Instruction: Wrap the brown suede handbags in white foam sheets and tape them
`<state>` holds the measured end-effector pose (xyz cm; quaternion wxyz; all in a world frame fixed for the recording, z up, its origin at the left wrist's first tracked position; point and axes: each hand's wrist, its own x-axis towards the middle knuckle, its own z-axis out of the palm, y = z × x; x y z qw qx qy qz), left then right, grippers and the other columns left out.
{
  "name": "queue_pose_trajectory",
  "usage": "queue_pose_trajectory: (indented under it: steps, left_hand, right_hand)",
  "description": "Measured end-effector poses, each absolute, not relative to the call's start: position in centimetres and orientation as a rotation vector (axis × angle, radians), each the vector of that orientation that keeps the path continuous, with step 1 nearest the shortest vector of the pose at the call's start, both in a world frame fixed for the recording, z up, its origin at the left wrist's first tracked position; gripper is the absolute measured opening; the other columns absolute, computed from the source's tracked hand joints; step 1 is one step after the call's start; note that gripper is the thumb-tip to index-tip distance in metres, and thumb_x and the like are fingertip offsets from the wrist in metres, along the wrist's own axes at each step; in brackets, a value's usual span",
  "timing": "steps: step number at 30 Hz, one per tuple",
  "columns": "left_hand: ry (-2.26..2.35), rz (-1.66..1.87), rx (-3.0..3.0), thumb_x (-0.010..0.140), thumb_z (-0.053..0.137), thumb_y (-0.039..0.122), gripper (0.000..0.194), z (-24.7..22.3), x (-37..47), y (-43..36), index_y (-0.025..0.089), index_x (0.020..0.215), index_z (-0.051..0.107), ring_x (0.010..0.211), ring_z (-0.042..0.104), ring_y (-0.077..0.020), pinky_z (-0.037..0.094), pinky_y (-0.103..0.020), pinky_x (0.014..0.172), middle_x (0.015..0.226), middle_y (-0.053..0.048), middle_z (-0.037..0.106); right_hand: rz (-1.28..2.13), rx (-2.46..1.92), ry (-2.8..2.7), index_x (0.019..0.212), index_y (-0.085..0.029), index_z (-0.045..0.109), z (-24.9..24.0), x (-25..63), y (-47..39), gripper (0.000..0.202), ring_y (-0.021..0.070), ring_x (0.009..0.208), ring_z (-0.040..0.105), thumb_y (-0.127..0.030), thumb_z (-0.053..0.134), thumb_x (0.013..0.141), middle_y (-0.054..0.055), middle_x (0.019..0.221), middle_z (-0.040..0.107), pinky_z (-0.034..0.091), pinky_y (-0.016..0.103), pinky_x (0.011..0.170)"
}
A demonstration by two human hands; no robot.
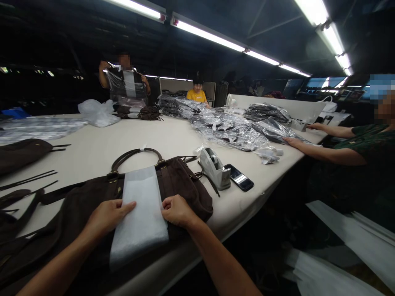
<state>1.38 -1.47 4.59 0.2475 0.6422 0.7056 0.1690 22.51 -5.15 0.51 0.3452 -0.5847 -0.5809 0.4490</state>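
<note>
Here, both hands (103, 216) (179, 210) pinch a smooth, filmy white strip (143, 218) across a slouchy brown bag (185, 185)

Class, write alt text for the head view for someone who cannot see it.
A person's left hand touches and right hand pinches a white strip lying over a dark brown handbag on a pale table. A tape dispenser and phone sit just right; plastic-wrapped items lie beyond, with three other people nearby.

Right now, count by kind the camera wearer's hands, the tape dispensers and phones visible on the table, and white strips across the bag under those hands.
Left hand and right hand: 2
Tape dispenser: 1
Phone: 1
White strip: 1
Total: 5
</note>
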Motion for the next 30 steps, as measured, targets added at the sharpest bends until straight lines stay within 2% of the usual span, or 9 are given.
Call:
queue_pose_trajectory:
  steps: [5, 8, 13, 16, 19, 23, 26, 28, 30]
  left_hand:
    - [2.049, 0.268, 1.888, 0.085, 0.037, 0.063, 0.051, 4.8, 1.9, -2.5, 0.021, 0.072, 0.065, 0.080, 0.068, -0.0325, 0.043, -0.036, 0.065, 0.079, -0.012, 0.072]
    - [2.125, 0.182, 1.964, 0.088, 0.028, 0.062, 0.055, 5.0, 2.5, -3.4, 0.021, 0.078, 0.063, 0.086, 0.068, -0.0375, 0.045, -0.041, 0.068, 0.087, -0.018, 0.071]
    - [2.133, 0.022, 2.148, 0.094, 0.020, 0.048, 0.054, 5.3, 4.0, -3.8, 0.017, 0.101, 0.063, 0.099, 0.066, -0.0407, 0.047, -0.048, 0.078, 0.102, -0.022, 0.070]
    - [2.084, -0.069, 2.214, 0.095, 0.024, 0.039, 0.046, 5.5, 4.3, -2.9, 0.017, 0.102, 0.064, 0.098, 0.067, -0.0375, 0.049, -0.046, 0.077, 0.102, -0.019, 0.071]
    - [2.101, -0.088, 2.259, 0.094, 0.035, 0.039, 0.042, 5.8, 3.8, -1.9, 0.010, 0.105, 0.063, 0.099, 0.065, -0.0374, 0.050, -0.044, 0.075, 0.103, -0.022, 0.067]
    - [2.209, 0.032, 2.385, 0.086, 0.054, 0.046, 0.057, 6.3, 3.3, -1.3, -0.002, 0.115, 0.054, 0.109, 0.053, -0.0432, 0.047, -0.049, 0.086, 0.112, -0.029, 0.056]
    - [2.129, 0.099, 2.511, 0.087, 0.055, 0.038, 0.044, 5.9, 3.4, -1.6, 0.005, 0.115, 0.058, 0.108, 0.051, -0.0389, 0.044, -0.049, 0.093, 0.113, -0.023, 0.055]
    - [1.995, 0.121, 2.578, 0.090, 0.046, 0.027, 0.034, 5.3, 3.6, -1.9, 0.013, 0.117, 0.061, 0.109, 0.053, -0.0327, 0.043, -0.044, 0.097, 0.115, -0.017, 0.057]
    - [1.860, 0.124, 2.596, 0.092, 0.034, 0.016, 0.041, 4.5, 3.7, -2.0, 0.019, 0.122, 0.061, 0.112, 0.055, -0.0256, 0.044, -0.036, 0.098, 0.120, -0.013, 0.059]
  right_hand:
    - [1.175, -1.510, -1.478, 0.068, -0.013, 0.071, 0.7, 22.5, -5.5, 0.004, 0.0100, 0.059, 0.051, -0.011, 0.068, 0.065, -0.001, 0.058, 0.058, 0.030, 0.018, 0.049]
    - [1.161, -1.492, -1.508, 0.069, -0.013, 0.072, 0.9, 22.6, -5.8, 0.005, 0.0094, 0.057, 0.050, -0.012, 0.067, 0.068, -0.002, 0.057, 0.057, 0.030, 0.018, 0.049]
    - [1.129, -1.485, -1.530, 0.071, -0.012, 0.074, 0.3, 22.5, -5.8, 0.009, 0.0094, 0.057, 0.051, -0.013, 0.065, 0.071, -0.001, 0.058, 0.060, 0.031, 0.018, 0.051]
    - [1.141, -1.498, -1.520, 0.071, -0.012, 0.074, -0.1, 22.4, -5.6, 0.010, 0.0098, 0.058, 0.052, -0.013, 0.065, 0.072, 0.000, 0.060, 0.062, 0.032, 0.018, 0.051]
    - [1.129, -1.512, -1.511, 0.070, -0.012, 0.074, 0.0, 22.3, -5.6, 0.010, 0.0098, 0.058, 0.052, -0.013, 0.064, 0.072, 0.000, 0.059, 0.061, 0.032, 0.018, 0.051]
    - [1.128, -1.521, -1.508, 0.071, -0.012, 0.074, 0.5, 22.3, -5.9, 0.011, 0.0098, 0.057, 0.052, -0.012, 0.063, 0.072, 0.000, 0.060, 0.062, 0.032, 0.019, 0.051]
    - [1.131, -1.526, -1.513, 0.070, -0.012, 0.074, 0.6, 22.3, -5.9, 0.011, 0.0096, 0.056, 0.052, -0.011, 0.063, 0.071, 0.000, 0.060, 0.062, 0.031, 0.019, 0.050]
    - [1.124, -1.517, -1.509, 0.070, -0.012, 0.074, 0.5, 22.3, -5.9, 0.010, 0.0094, 0.055, 0.051, -0.011, 0.064, 0.070, 0.000, 0.059, 0.061, 0.031, 0.019, 0.050]
    - [1.129, -1.503, -1.497, 0.070, -0.012, 0.073, 0.3, 22.3, -5.8, 0.009, 0.0090, 0.053, 0.050, -0.011, 0.065, 0.069, -0.001, 0.057, 0.061, 0.030, 0.019, 0.049]
